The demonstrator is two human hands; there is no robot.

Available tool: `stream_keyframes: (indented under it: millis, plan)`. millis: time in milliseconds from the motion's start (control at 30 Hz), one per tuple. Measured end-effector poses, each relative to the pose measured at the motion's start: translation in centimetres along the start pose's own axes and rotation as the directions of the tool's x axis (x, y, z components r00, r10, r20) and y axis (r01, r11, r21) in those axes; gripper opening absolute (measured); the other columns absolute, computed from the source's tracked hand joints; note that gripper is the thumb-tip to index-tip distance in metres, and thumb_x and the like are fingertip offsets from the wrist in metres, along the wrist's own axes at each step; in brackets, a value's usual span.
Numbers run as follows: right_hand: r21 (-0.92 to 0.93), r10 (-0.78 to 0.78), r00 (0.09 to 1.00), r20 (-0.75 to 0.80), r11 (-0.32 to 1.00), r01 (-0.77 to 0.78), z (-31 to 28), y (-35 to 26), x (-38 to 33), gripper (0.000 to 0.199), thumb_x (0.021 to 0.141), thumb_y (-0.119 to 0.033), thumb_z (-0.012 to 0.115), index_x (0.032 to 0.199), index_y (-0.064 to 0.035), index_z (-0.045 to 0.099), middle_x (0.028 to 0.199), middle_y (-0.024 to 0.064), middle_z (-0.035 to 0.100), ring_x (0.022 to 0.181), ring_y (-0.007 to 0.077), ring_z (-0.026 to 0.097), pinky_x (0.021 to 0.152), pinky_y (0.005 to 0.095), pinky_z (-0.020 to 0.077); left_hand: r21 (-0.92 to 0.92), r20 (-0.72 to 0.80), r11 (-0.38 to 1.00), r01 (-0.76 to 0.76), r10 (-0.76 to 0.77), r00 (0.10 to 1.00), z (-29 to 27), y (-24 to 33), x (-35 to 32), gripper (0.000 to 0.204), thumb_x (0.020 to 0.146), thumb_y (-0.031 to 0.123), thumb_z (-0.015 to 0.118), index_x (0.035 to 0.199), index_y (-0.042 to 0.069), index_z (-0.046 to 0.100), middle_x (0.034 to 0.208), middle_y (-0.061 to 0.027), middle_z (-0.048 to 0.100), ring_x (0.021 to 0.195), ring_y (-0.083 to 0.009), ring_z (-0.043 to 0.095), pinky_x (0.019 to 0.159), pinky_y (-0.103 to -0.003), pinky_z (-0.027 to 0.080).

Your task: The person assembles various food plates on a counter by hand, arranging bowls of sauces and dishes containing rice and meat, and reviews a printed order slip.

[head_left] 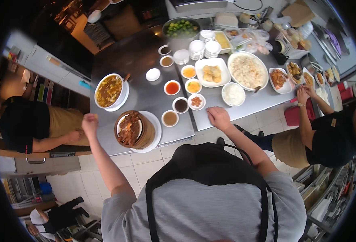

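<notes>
My left hand [89, 121] hovers with its fingers pinched together over the steel counter [145, 92], just left of a round bamboo steamer [143, 135] that holds a plate of dark sauced meat. Whether something small sits between the fingers I cannot tell. My right hand [218, 117] rests palm down on the counter's near edge with loosely spread fingers. It lies just below a small bowl of red-brown relish [196, 101] and a bowl of white rice [233, 94]. It holds nothing.
A large bowl of orange soup [109, 91], several small sauce bowls, a fried-rice platter [248, 71], stacked white bowls [197, 49] and a pot of green limes [181, 28] fill the counter. One person in black stands at left [22, 125], another at right [327, 137] reaching toward plates.
</notes>
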State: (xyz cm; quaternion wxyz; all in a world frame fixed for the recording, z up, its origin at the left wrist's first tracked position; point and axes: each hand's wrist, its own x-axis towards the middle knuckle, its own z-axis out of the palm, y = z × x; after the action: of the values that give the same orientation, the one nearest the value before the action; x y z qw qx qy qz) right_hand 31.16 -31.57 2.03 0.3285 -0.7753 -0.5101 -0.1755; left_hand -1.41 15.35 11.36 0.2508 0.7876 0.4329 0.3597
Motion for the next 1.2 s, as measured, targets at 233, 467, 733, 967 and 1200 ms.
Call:
stream_keyframes:
  millis: [233,467,733,967,1200]
  plan:
    - [0.074,-0.032,0.999,0.016,0.997,0.031,-0.9,0.2,0.0,0.011,0.067,-0.009,0.056,0.078,-0.0061,0.056,0.067,0.0091,0.055,0.066,0.0264,0.055,0.059,0.0374,0.042,-0.295,0.082,0.896,-0.333,0.371,0.925,5.1,24.3,-6.8,0.028,0.07,-0.002,0.062,0.097,0.004,0.055,0.079,-0.0048,0.058,0.07,-0.0107,0.055,0.064,-0.023,0.046]
    - [0.431,0.011,0.943,0.332,0.888,-0.162,-7.7,3.5,-4.0,0.011,0.077,-0.013,0.055,0.083,-0.0056,0.059,0.075,0.009,0.058,0.071,0.0262,0.056,0.063,0.0351,0.0446,-0.269,0.586,0.905,-0.33,0.426,0.69,22.4,35.0,-16.9,0.027,0.067,0.004,0.066,0.092,0.005,0.057,0.073,-0.0089,0.061,0.065,-0.015,0.059,0.061,-0.027,0.048]
    - [0.526,0.569,0.756,0.324,0.555,-0.644,-17.2,13.3,-10.3,0.012,0.082,-0.01,0.055,0.089,-0.0036,0.061,0.068,0.0037,0.058,0.06,0.0088,0.052,0.055,0.0221,0.0419,-0.186,0.616,0.955,-0.232,0.297,0.729,36.4,43.6,-11.4,0.027,0.061,0.011,0.067,0.086,0.006,0.06,0.075,-0.0113,0.063,0.073,-0.0209,0.062,0.066,-0.031,0.048]
    - [0.62,0.673,0.696,0.249,0.442,-0.648,-18.4,16.8,-8.3,0.013,0.081,-0.01,0.055,0.088,-0.0011,0.061,0.061,0.0002,0.055,0.057,0.0053,0.048,0.052,0.0199,0.0381,-0.237,0.392,0.956,-0.175,0.259,0.883,40.4,44.4,-8.2,0.016,0.067,0.01,0.058,0.082,0.006,0.064,0.076,-0.0136,0.064,0.075,-0.0246,0.062,0.07,-0.033,0.047]
    - [0.672,0.588,0.765,0.263,0.458,-0.582,-14.8,19.5,-7.4,0.013,0.082,-0.01,0.054,0.088,-0.0004,0.061,0.063,0.0011,0.055,0.057,0.0048,0.046,0.052,0.0193,0.0379,-0.09,0.606,0.996,-0.01,0.063,0.793,31.8,42.5,-16.3,0.009,0.072,0.004,0.055,0.078,0.001,0.062,0.059,-0.0077,0.06,0.048,-0.0108,0.058,0.044,-0.025,0.045]
